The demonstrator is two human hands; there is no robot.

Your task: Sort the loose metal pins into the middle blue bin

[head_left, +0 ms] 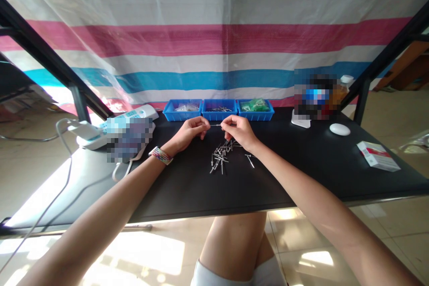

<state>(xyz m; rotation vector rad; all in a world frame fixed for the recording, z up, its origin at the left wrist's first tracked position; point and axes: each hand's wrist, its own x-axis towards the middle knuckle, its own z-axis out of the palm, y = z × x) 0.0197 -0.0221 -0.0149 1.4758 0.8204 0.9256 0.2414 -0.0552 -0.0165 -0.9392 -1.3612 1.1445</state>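
Between my two hands a thin silvery blind rivet (215,125) is stretched level above the black table. My left hand (191,133) pinches one end of it, and the fingertips of my right hand (240,131) close on the other end. Below them lies a loose pile of similar blind rivets (220,157), partly hidden behind my right hand. A few stray rivets (250,161) lie to the right of the pile. Just behind my hands, the middle blue bin (219,116) holds more thin metal pieces.
The left blue bin (182,117) holds clear bags, the right blue bin (255,117) green bags. A power strip (87,144) with a cable stands at left on the black table (187,196). At right are a white oval object (339,129) and a small box (378,156).
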